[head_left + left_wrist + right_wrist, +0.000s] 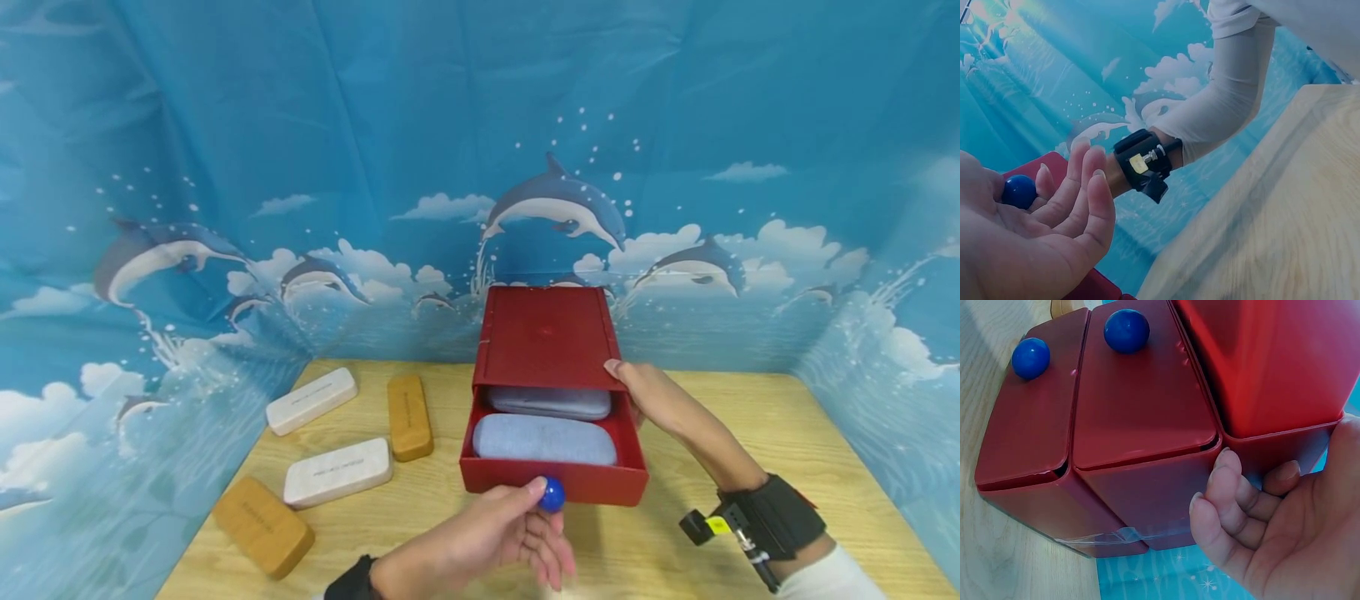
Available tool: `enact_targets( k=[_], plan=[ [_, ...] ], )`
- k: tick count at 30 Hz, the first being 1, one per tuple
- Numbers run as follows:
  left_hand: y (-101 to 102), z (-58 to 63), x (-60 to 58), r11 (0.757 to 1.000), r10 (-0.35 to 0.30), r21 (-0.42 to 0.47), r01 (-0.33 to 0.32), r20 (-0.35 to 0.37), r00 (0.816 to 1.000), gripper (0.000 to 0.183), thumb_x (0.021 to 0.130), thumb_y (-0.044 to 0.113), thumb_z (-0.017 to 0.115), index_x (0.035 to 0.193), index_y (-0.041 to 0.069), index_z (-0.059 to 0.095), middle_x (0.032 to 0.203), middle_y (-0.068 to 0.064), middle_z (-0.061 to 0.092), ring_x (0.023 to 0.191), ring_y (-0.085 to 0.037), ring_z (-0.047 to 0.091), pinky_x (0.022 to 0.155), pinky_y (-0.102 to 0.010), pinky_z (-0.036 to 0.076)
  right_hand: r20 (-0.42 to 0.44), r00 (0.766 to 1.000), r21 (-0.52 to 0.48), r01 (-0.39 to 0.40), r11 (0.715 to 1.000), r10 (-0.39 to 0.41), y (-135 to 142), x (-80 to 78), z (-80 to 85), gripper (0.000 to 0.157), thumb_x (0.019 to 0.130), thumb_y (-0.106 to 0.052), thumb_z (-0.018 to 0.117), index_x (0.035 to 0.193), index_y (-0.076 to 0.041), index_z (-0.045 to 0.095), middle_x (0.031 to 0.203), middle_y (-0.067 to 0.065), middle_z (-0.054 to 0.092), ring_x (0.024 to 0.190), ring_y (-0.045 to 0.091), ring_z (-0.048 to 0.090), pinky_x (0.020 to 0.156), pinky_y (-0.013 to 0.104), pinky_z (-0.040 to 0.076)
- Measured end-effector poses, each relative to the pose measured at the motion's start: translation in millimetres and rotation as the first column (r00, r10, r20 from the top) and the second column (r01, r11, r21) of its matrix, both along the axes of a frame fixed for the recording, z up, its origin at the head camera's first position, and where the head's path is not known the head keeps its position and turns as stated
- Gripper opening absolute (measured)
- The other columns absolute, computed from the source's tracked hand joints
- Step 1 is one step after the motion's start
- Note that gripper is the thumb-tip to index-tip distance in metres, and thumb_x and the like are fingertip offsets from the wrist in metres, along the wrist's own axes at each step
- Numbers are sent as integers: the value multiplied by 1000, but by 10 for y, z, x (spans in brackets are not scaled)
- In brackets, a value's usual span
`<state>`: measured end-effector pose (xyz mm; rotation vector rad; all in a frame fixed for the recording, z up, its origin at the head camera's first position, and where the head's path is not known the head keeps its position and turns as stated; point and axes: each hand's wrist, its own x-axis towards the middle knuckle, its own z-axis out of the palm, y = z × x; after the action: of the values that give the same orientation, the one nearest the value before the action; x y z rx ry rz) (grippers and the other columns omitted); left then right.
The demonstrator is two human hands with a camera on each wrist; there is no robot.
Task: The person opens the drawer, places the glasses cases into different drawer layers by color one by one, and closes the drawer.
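Head view has the left hand (517, 533) pinching a round blue knob (552, 495) with its thumb and forefinger, the other fingers loosely extended below. Just beyond that hand stands a red drawer box (547, 333), its top drawer (600, 490) pulled partly out. Inside, ahead of the left hand, lie two blue-grey cases: the nearer one (543, 440) across the front, the farther one (551, 404) partly under the top panel.

The right hand (641, 392) grips the box's near right corner, thumb over the top edge. Its wrist camera shows bent fingers against the side wall, with two closed drawers (1144, 394) bearing blue knobs (1127, 330) to the left of them.

Left of and beyond the left hand, two white cases (337, 472) and two mustard cases (409, 417) lie apart on the wooden bench (727, 408). Past both hands hangs a blue dolphin backdrop (375, 108).
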<state>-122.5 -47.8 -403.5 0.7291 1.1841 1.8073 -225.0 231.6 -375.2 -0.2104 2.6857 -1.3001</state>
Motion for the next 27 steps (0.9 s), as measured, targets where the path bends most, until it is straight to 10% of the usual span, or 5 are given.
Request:
enact_targets(
  k=[6,27],
  plan=[
    [48,-5,-89,1000,15,-15,-14,28,999,44,105,41,26,98,7,53,92,-6,68,78,-17,65,71,-25,52,1,1000,17,10,1000,-10,-1,-1,11,65,102,-50,25,93,0,65,64,9,62,55,27,61,60,39,50],
    [137,-11,-341,995,89,-50,-89,-6,996,44,103,45,31,96,10,55,88,-3,70,75,-18,65,71,-28,52,22,1000,-15,-7,1000,8,8,4,23,63,102,-48,25,103,1,65,79,9,68,62,25,63,62,39,51]
  ],
)
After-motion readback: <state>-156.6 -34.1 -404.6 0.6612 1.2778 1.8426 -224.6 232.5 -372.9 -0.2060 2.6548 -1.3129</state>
